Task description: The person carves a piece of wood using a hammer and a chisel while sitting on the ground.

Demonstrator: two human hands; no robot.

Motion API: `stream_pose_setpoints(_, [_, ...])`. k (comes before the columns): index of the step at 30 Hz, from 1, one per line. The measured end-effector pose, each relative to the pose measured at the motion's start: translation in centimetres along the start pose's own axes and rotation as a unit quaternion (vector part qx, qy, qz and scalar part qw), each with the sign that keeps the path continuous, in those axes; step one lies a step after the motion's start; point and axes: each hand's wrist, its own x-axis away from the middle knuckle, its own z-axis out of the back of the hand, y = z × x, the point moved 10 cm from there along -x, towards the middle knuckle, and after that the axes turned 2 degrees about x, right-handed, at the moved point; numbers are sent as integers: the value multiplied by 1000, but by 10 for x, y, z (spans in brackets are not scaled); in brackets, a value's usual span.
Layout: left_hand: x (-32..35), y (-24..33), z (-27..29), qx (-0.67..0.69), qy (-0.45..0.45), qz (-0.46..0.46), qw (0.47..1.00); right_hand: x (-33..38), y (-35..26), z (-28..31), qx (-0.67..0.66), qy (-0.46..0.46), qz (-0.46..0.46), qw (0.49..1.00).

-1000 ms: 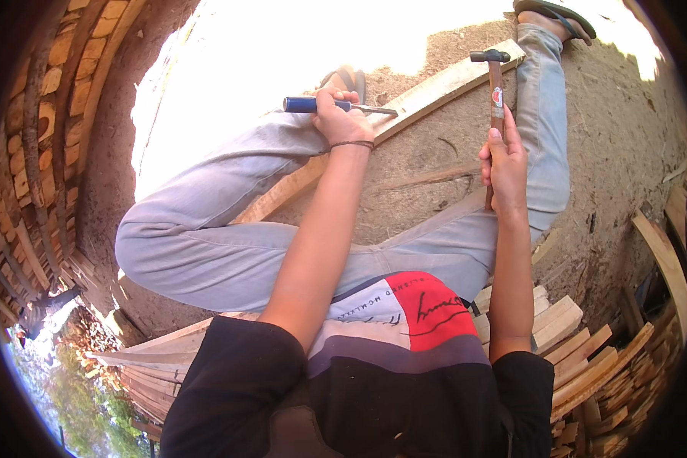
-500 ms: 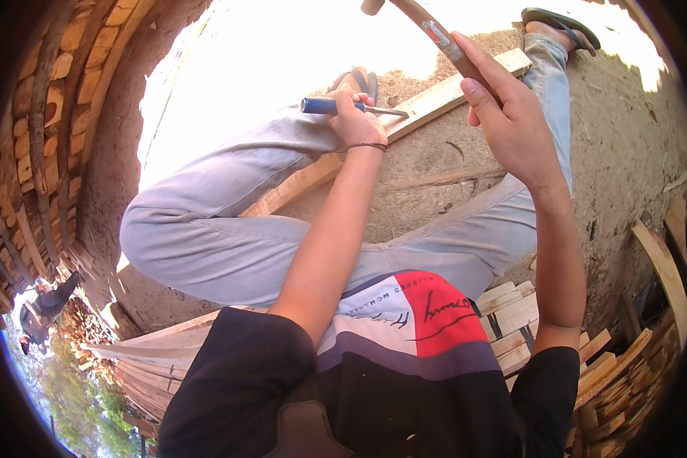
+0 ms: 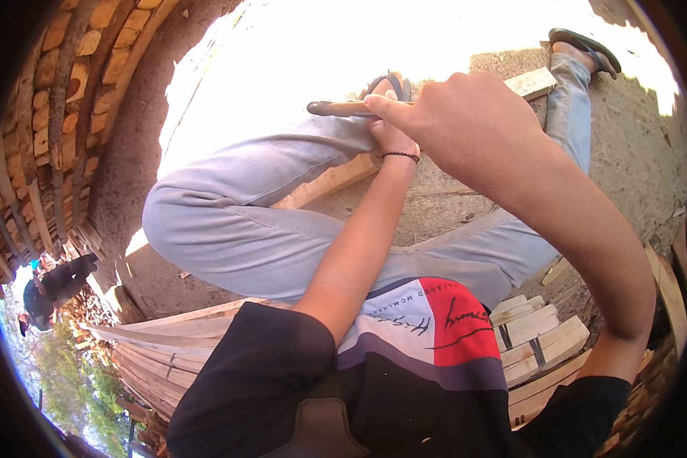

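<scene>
Change: the right hand [image 3: 473,126], which was raised high with the hammer half a second ago, is now seen brought down close in front of the camera, over the left hand [image 3: 393,137].
Meaning: a blow on the held tool is judged to be in progress or just given; the chiselling of the plank is probably being carried on.
Hammer: it is not visible now; it is hidden behind the right hand, so it cannot be told where its head is.
Right grip: the fingers are closed into a fist, presumably around the hammer handle, but this is not shown.
Left grip: the fingers are closed around a slim tool [image 3: 343,108], whose dark end sticks out to the left.
Plank: the long wooden plank [image 3: 328,183] is lying on the sandy ground [image 3: 435,206], passing under the bent leg [image 3: 229,221] towards the foot in a sandal [image 3: 580,42].
Surroundings: stacked boards [image 3: 538,336] are lying at the right side.
</scene>
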Motion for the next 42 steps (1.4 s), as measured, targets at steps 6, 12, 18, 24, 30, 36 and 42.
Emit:
stream_pose_setpoints(6, [-2, 5, -2, -3, 8, -17, 1000, 0, 0, -2, 31, 21, -19, 999])
stream_pose_setpoints(12, [0, 5, -1, -3, 15, -19, 1000, -4, -3, 10, 27, 40, -20, 999])
stream_pose_setpoints(18, [0, 7, -4, -6, 19, -25, 999, -6, -1, 18, 20, 98, -13, 995])
stream_pose_setpoints(24, [1, 9, -3, -11, 25, -25, 999, 2, 8, 11, 5, 92, -47, 995])
stream_pose_setpoints(30, [3, 12, 0, -16, 29, -28, 999, -2, 1, 11, -43, 110, -29, 993])
stream_pose_setpoints(36, [3, 15, 0, -24, 28, -30, 999, -1, -3, 24, -52, 82, -44, 994])
stream_pose_setpoints(42, [4, 15, -7, -17, 36, -31, 999, -4, 12, 23, -31, 93, -62, 993])
